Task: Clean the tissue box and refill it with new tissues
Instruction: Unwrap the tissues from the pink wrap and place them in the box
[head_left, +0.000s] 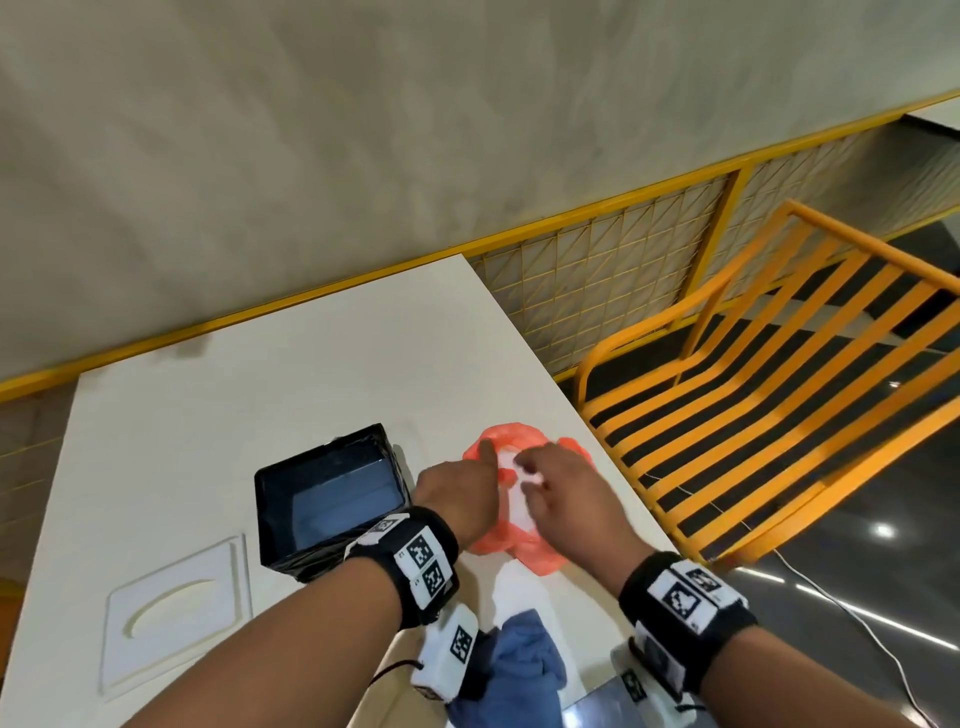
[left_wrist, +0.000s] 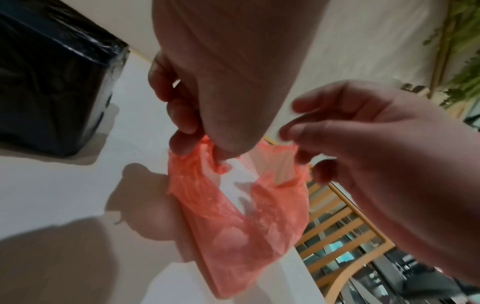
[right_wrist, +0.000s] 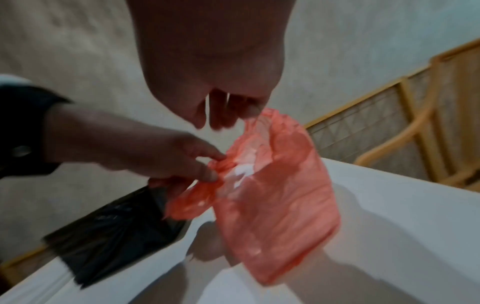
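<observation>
An orange-red plastic bag (head_left: 498, 545) holding white tissues (head_left: 514, 501) lies on the white table (head_left: 311, 374), right of the open black tissue box (head_left: 332, 499). My left hand (head_left: 485, 460) pinches the bag's left rim. My right hand (head_left: 530, 467) pinches the right rim, and the mouth is spread between them. In the left wrist view the left hand (left_wrist: 207, 148) and right hand (left_wrist: 293, 144) lift the bag (left_wrist: 233, 216) by its edges. The right wrist view shows the right hand (right_wrist: 233, 117) at the top of the bag (right_wrist: 272, 195) and the left hand (right_wrist: 210, 166) gripping crumpled plastic.
The box's white lid (head_left: 176, 618) with an oval slot lies flat near the table's front left. A blue cloth (head_left: 524, 665) sits crumpled at the front edge between my arms. An orange slatted chair (head_left: 779, 389) stands right of the table, and a yellow mesh railing (head_left: 597, 275) runs behind.
</observation>
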